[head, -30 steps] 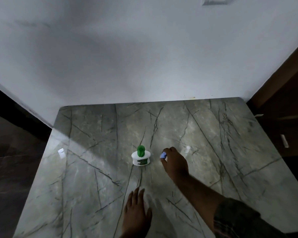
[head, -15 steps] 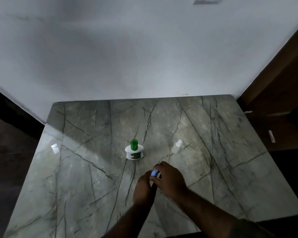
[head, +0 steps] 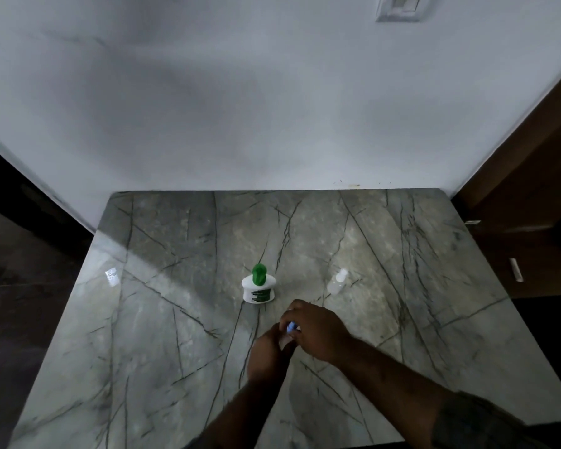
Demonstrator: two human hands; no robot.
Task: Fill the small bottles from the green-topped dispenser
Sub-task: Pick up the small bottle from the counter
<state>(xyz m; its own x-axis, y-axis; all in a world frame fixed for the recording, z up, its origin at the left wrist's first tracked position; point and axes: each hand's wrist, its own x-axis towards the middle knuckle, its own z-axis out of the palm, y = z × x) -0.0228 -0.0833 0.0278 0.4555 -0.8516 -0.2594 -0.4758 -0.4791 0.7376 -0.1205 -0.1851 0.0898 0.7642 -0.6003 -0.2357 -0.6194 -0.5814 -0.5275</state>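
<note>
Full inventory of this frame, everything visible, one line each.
dispenser: 1, white with green top, mid-table
clear bottle: 1, clear, on the table right of the dispenser, apart from it
blue-capped bottle: 1, blue cap showing, body mostly hidden, between both hands, nearer than the dispenser
table: 1, grey-green veined marble, against the wall
wall: 1, white, behind the table
switch plate: 1, white, wall top right
wooden panel: 1, brown, right of the table
left hand: 1, grip on the blue-capped bottle's body
right hand: 1, grip at its cap
sleeve: 1, dark, right forearm
</note>
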